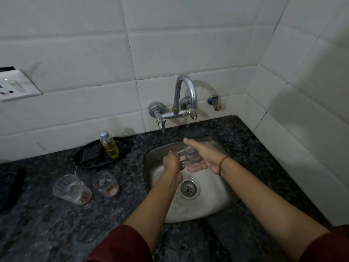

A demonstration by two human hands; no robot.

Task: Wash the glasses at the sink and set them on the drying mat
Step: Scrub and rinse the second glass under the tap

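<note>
Over the sink [211,195] the glass [190,156] lies on its side, long axis left to right, the left hand [171,164] gripping its mouth end and the right hand [204,155] closed around its base end.

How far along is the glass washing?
Done: no washed glass shows set aside anywhere. In hand: the left hand and right hand hold one glass over the sink. Left: the leftmost glass and the second glass stand on the counter, both with brownish dregs. No drying mat is clearly in view.
</note>
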